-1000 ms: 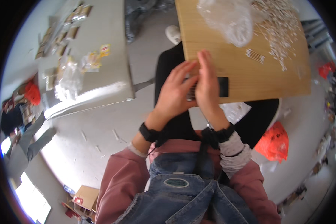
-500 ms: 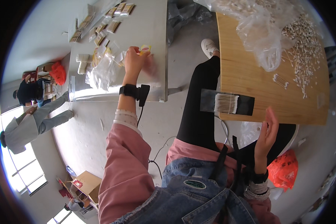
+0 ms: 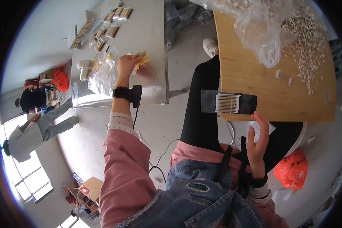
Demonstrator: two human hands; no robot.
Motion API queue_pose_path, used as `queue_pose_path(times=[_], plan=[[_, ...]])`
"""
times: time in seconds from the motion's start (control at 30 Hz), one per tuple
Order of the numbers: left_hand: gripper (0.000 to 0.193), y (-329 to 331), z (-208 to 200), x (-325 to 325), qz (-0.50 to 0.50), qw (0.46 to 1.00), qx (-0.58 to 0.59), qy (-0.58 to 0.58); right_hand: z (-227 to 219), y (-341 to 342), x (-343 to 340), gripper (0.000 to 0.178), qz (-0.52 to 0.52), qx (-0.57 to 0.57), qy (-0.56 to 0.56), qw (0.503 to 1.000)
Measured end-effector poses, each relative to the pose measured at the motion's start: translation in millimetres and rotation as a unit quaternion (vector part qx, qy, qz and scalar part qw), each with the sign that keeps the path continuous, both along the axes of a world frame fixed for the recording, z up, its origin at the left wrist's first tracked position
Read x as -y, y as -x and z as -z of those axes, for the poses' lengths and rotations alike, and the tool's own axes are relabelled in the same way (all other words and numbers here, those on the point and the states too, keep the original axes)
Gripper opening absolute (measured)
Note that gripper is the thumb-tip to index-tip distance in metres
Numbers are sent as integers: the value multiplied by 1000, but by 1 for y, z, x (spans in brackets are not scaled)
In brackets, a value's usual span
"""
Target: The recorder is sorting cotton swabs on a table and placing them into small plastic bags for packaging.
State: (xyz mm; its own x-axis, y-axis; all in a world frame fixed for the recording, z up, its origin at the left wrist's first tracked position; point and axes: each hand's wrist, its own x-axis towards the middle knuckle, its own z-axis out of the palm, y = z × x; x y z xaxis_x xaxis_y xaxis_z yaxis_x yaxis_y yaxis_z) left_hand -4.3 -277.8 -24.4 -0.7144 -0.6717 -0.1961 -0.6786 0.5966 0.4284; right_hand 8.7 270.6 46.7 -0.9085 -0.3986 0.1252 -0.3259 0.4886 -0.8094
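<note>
On the grey table, my left hand (image 3: 127,67) pinches a small yellow printed card (image 3: 144,57) between thumb and fingers. Beside it lies a crumpled clear plastic bag (image 3: 102,79) with more yellowish cards partly under it. My right hand (image 3: 259,143) is open, fingers apart, its fingertips close to the lower right corner of a black strip (image 3: 248,103); whether they touch it I cannot tell. A neat row of cotton swabs (image 3: 227,103) lies across that strip, which juts over the left edge of the wooden table (image 3: 247,78).
Loose cotton swabs (image 3: 311,57) spread over the wooden table beside a big clear bag (image 3: 268,45). A smaller swab bundle (image 3: 284,77) lies nearer. Several small packs (image 3: 112,31) and white rolls (image 3: 84,68) sit on the grey table (image 3: 148,85). A red bag (image 3: 292,169) is at right. Other people stand at left.
My right hand has moved left, nearer the black strip, and its fingers have spread. My left hand has drawn slightly left, and more of the yellow card shows beyond its fingers.
</note>
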Motion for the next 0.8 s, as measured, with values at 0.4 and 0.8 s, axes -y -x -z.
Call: queue_pose_path(times=[0.4,0.8], plan=[[32,-41,-18,9,-71,989,-100,-87,-1,-3,5,41,1,14,25,1000],[35,-66,-31,-31,-128,953,-152,-228,-1,-4,4,43,1,6,22,1000]])
